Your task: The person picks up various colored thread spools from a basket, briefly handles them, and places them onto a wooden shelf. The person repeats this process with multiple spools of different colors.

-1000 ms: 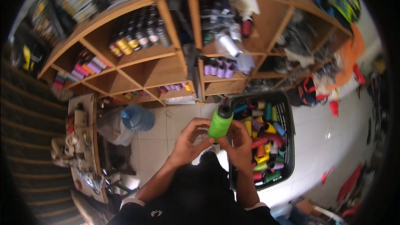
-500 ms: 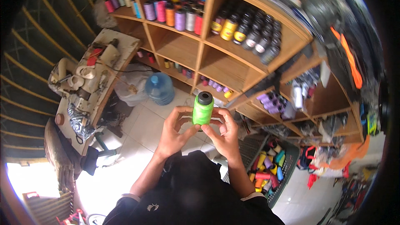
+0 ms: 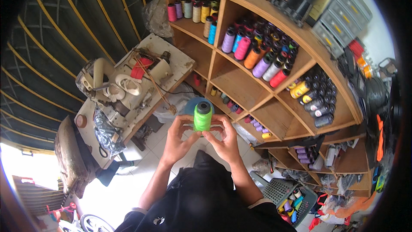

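Note:
A neon-green thread spool (image 3: pixel 202 118) with a black top stands upright between my two hands, out in front of my body. My left hand (image 3: pixel 175 139) grips it from the left, thumb against its lower front. From the other side my right hand (image 3: pixel 222 139) holds it the same way, and both thumbs come close together at its base. The fingers behind the spool are partly hidden. Beyond it, a blue water bottle (image 3: pixel 192 109) is mostly covered by my hands and the spool.
Wooden shelves (image 3: pixel 240 87) ahead carry rows of colourful thread spools (image 3: pixel 262 51). At left stands a sewing machine table (image 3: pixel 178 62) with white shoes (image 3: pixel 128 84) and a black plastic bag (image 3: pixel 107 131). A green basket (image 3: pixel 274 191) of spools sits on the floor at lower right.
My view has swung left, so the shelves and basket appear further right and more of the sewing table shows. Both hands still hold the green spool before me.

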The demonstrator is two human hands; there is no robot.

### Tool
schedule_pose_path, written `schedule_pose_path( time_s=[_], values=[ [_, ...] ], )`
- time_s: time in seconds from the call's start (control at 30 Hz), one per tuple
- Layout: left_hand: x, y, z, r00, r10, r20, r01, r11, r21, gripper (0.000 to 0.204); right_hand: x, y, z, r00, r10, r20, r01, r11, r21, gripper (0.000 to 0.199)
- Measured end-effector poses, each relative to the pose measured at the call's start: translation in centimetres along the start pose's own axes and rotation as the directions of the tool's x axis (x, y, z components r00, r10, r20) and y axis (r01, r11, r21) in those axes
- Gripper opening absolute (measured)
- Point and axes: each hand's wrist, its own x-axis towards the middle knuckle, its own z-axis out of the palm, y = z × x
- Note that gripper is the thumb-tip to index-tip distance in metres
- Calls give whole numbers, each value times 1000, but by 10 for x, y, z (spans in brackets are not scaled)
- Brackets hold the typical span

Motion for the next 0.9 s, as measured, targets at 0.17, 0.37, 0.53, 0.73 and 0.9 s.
schedule_pose_path(
  time_s=[0.17,0.37,0.53,0.73,0.9],
  values=[
    [71,-21,-37,1000,20,-9,-19,997,74,39,78,32,18,1000,-27,-2,26,998,-62,40],
    [170,-38,-80,997,59,-41,-57,997,48,38,186,58,45,997,-64,-41,59,992,-114,38],
    [262,-49,-104,993,94,-65,-94,996,-2,38,264,75,66,986,-115,-122,95,984,-153,36],
    [368,-78,-114,994,109,11,-110,994,20,43,338,100,74,962,-175,-211,81,917,-390,55],
    [442,-111,-108,975,166,147,-166,986,-8,42,383,112,81,934,-45,-355,-88,932,-351,76]
  ],
)
